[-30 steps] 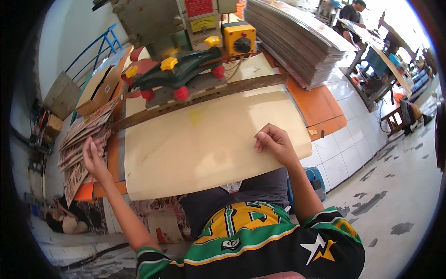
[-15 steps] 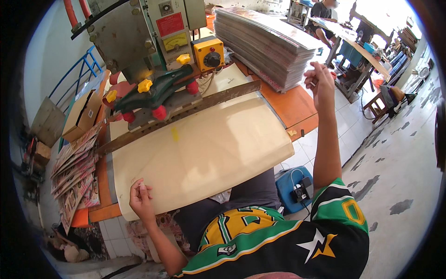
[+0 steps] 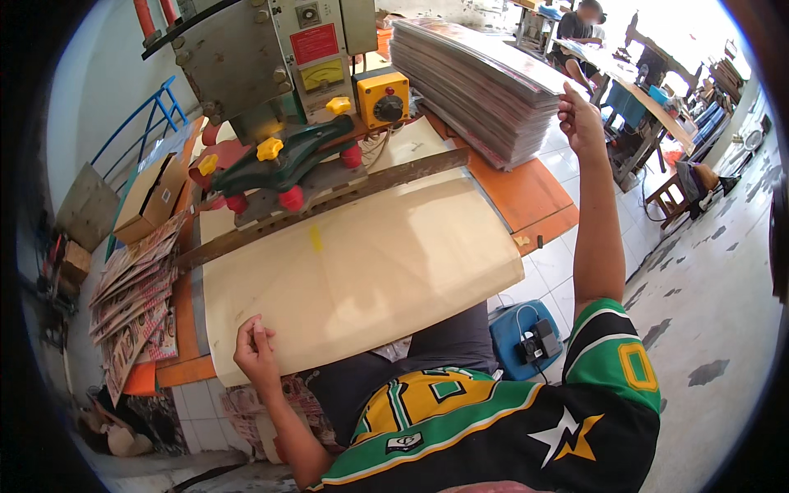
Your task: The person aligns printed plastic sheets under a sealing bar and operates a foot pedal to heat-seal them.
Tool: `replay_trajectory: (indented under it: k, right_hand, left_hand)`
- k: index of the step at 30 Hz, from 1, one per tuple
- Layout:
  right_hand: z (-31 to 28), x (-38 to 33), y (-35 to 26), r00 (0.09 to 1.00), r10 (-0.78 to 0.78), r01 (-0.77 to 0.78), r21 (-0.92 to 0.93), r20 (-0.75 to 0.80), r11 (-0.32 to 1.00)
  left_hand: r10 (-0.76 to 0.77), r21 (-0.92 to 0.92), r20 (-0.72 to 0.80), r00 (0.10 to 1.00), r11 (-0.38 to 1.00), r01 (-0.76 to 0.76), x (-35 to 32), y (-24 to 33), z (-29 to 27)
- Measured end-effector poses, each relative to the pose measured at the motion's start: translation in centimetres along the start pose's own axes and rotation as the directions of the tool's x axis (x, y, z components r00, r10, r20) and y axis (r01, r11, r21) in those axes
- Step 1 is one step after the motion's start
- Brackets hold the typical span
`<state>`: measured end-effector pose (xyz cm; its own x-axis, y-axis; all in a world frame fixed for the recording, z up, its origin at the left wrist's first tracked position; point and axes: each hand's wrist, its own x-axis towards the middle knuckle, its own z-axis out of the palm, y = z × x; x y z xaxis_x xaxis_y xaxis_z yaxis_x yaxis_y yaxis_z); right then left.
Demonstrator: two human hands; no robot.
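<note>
A cream sheet [image 3: 370, 263] covers the worktable in front of me, and its near edge bows down over my lap. My left hand [image 3: 256, 355] hovers by the sheet's left front part, its fingers curled and the thumb drawn against them; nothing shows in it. At the far right, my right hand [image 3: 582, 123] is stretched out to the near right corner of a tall stack of clear-wrapped printed sheets [image 3: 485, 90]. Its index finger reaches the top corner while the other fingers bend loosely, apart. The stack's top sheet lies flat.
Beyond the cream sheet stands a press machine with a dark green clamp head [image 3: 288, 160], yellow knobs and an orange control box [image 3: 382, 97]. Printed pieces [image 3: 136, 300] pile up at left beside a cardboard box [image 3: 152, 197]. A blue stool [image 3: 526, 337] holds plugs. Another person [image 3: 579, 33] sits far right.
My right hand has moved outward to the stack's corner, its index finger reaching up to it. The left hand has hardly moved. The view has shifted slightly.
</note>
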<state>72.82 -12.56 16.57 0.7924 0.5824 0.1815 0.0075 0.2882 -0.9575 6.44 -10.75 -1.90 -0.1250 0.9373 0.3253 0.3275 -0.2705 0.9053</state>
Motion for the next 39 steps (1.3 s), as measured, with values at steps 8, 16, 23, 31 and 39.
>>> replay_trajectory:
  k: [8,16,23,31,39]
  right_hand:
    - [0.7,2.3,-2.2,0.993,0.024,-0.048,0.211,0.118,0.976]
    - [2.0,1.9,-3.1,0.982,-0.101,0.131,-0.195,0.156,0.972]
    - [2.6,-0.5,-2.6,0.934,-0.354,0.358,-0.116,0.053,0.926]
    - [-3.1,-5.9,-3.5,0.868,-0.459,0.464,-0.019,-0.190,0.886]
    - [-14.8,-10.4,-0.8,0.916,-0.336,0.394,0.347,-0.217,0.851]
  left_hand:
    - [0.004,0.029,-0.024,1.000,1.000,-0.003,0.0,0.2,0.2]
    - [0.010,0.041,-0.027,1.000,0.999,-0.009,0.0,-0.1,0.1]
    - [0.030,0.060,-0.030,0.999,0.998,-0.028,0.0,-0.3,0.3]
    - [0.014,0.071,-0.024,1.000,0.997,-0.013,0.0,0.2,0.2]
    - [0.024,0.045,-0.016,1.000,0.999,-0.023,0.1,0.1,0.3]
